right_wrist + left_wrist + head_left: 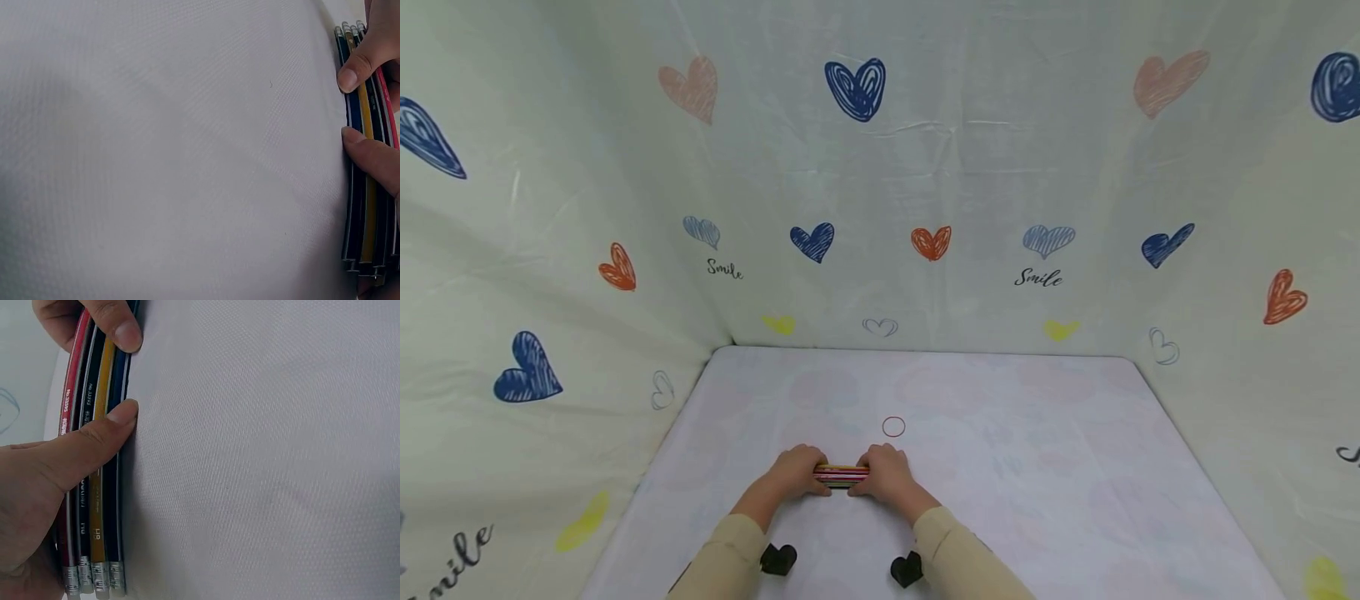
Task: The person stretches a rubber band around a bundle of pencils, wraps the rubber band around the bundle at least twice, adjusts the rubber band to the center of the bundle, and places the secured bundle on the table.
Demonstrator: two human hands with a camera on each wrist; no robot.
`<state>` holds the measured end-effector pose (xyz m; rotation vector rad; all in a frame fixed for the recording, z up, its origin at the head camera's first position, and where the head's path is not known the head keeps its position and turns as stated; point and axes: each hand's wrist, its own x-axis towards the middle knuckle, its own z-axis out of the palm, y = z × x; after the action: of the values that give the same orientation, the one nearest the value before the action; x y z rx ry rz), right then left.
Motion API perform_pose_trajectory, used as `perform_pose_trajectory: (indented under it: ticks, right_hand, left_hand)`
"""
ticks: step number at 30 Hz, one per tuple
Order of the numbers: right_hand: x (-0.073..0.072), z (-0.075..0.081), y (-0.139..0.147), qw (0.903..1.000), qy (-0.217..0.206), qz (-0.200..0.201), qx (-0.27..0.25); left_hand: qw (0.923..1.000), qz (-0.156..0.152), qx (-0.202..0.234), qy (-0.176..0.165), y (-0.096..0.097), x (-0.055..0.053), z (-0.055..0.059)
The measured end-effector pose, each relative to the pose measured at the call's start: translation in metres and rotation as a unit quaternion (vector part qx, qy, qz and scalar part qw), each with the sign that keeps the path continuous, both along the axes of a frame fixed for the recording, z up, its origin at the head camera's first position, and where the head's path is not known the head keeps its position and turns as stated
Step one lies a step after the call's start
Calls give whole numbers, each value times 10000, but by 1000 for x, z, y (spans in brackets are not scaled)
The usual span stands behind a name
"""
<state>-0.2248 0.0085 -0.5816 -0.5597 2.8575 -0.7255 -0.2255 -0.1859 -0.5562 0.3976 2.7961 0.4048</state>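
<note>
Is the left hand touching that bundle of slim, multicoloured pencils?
Touching: in the left wrist view, the left hand lays its thumb across the slim, multicoloured pencils.

Small screened-off table booth [970,304]; room type beyond it can't be told. Pale, creased sheeting [985,167] printed with hearts [855,90] and "Smile" lettering [1038,277] walls far side and both flanks. White, woven-textured tabletop [1037,467], rounded far corners, spans between.
</note>
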Motion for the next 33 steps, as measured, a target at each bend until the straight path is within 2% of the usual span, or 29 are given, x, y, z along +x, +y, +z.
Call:
perform_pose_trajectory:
  ticks: [6,9,14,19,22,28,33]
  right_hand:
    - [-1,0,6,9997,-120,131,-152]
    - [-2,1,9,9990,-230,285,-245]
    - [-1,5,15,9972,-409,534,-313]
    - [3,10,21,9923,-917,571,-601]
    - [6,18,26,9873,-1231,661,-762]
    - [8,43,41,9790,-1578,1068,-719]
    - [6,64,53,9692,-1907,1337,-798]
  left_hand:
    - [9996,-163,190,-114,2,2,-1]
    - [9991,-354,177,-124,3,5,0]
    - [9976,-603,225,-244,7,12,8]
    - [9970,-497,279,-527,13,16,17]
    - [9963,-469,262,-666,16,17,23]
    - [9905,-661,590,-1049,25,17,38]
    - [9873,-831,722,-1141,32,16,52]
